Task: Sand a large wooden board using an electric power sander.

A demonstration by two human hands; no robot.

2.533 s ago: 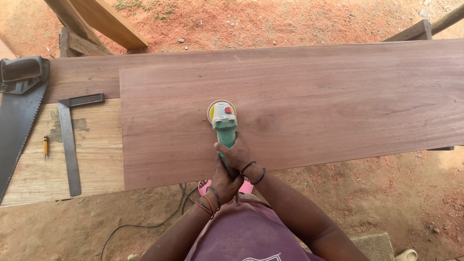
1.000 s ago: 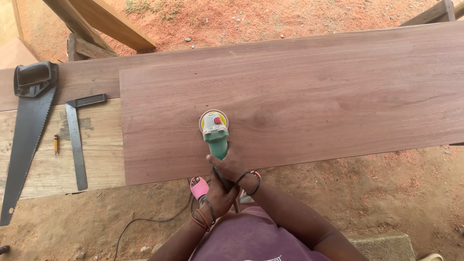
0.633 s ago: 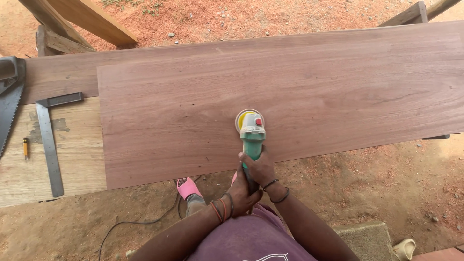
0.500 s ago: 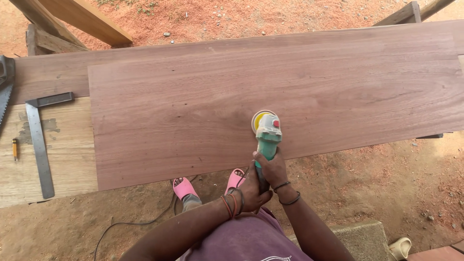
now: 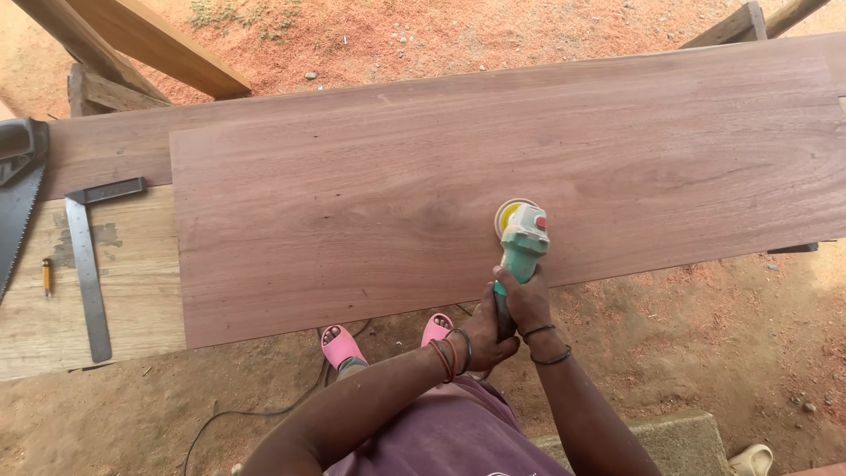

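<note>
A wide reddish-brown wooden board (image 5: 423,176) lies across a workbench. A green and white power sander (image 5: 522,236) with a yellow disc rests on the board near its front edge. My right hand (image 5: 527,300) grips the sander's green handle just behind the body. My left hand (image 5: 487,333) holds the rear end of the same handle, slightly lower and to the left. Both wrists wear thin bands.
A steel try square (image 5: 88,264), a handsaw (image 5: 16,189) and a small yellow pencil (image 5: 46,275) lie on the pale bench top (image 5: 123,308) at left. A black cable (image 5: 256,410) trails over the red dirt. Pink sandals (image 5: 342,345) show under the board. Timber beams (image 5: 150,44) lean at the back.
The sander and both hands have travelled to the right along the board's front edge, and the view has shifted with them.
</note>
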